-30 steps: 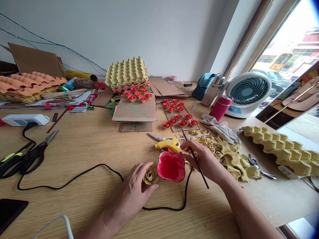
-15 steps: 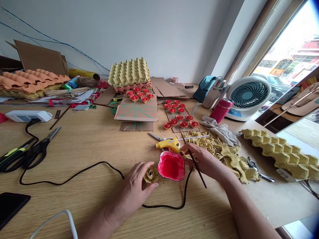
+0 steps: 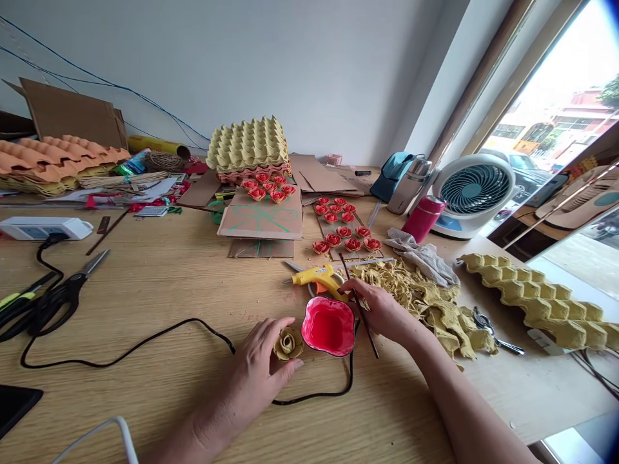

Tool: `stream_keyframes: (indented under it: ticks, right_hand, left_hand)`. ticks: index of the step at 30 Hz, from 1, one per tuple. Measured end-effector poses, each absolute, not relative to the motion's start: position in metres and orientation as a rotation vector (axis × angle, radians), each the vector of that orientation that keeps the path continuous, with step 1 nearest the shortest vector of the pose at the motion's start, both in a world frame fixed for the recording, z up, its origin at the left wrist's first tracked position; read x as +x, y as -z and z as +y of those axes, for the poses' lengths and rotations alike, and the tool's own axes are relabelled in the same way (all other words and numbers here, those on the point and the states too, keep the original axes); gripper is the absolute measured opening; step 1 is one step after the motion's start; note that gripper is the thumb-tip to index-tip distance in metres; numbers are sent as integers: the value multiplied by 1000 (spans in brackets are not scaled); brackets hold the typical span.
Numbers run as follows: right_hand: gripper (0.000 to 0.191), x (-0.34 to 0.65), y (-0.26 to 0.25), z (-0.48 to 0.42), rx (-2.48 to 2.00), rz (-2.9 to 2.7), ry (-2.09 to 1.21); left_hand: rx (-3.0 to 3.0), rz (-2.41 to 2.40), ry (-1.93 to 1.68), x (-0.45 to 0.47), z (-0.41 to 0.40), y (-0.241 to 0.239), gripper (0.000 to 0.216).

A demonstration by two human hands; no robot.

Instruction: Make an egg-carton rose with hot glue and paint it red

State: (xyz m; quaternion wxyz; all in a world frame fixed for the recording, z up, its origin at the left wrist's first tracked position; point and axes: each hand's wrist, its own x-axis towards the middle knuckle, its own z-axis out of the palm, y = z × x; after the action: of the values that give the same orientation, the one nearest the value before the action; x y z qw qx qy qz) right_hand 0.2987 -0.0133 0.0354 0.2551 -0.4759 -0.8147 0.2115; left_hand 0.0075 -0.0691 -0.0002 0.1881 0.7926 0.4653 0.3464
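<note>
An unpainted egg-carton rose (image 3: 288, 344) stands on the table, with the fingers and thumb of my left hand (image 3: 264, 357) curved around its left side. Just right of it sits a scalloped bowl (image 3: 329, 327) with red paint inside. My right hand (image 3: 377, 309) holds a thin dark paintbrush (image 3: 360, 306), its handle slanting down toward me. Those fingers also reach the handle of a yellow glue gun (image 3: 314, 276) behind the bowl; whether they grip it I cannot tell. Several red roses (image 3: 344, 232) rest on cardboard farther back.
Egg-carton scraps (image 3: 411, 290) lie right of my right hand, with an egg-tray piece (image 3: 536, 296) beyond. A black cord (image 3: 145, 341) crosses the table. Black scissors (image 3: 68, 293) and a power strip (image 3: 46, 227) are at left. A fan (image 3: 474, 193) and pink bottle (image 3: 424, 218) stand back right.
My right hand has moved left with the paintbrush, and the glue gun has shifted slightly left and turned, showing its orange trigger. The left hand stays around the rose. The view has shifted slightly.
</note>
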Motion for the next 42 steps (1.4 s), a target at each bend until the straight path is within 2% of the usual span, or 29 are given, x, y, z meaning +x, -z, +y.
stream_keyframes:
  ticks: [4,13,25,30,36,42]
  right_hand:
    - [19,298,-34,-13,-1268,-2200,-565]
    - [28,294,-20,-2,-1192,-2191,-576]
    - [18,291,-26,-1,-1172,-2149,-515]
    - [17,304,-42,-11,-1171,-2038,-432]
    - [22,312,-49,-20,-1109,-1780,-498]
    - [27,307,-51,-23,-969,-1490,-522]
  left_hand:
    - [2224,1300,-997,7,-68,4,47]
    - [2219,1296,-1026,5,-67,8,49]
    - [2207,1290,-1029,4,-69,7,52]
    - [2154,1293,-1023,3,-71,1,54]
    - [2094,1308,-1115,6,-73,-12,54]
    - [2013,1288,-1183,10,-73,-22,43]
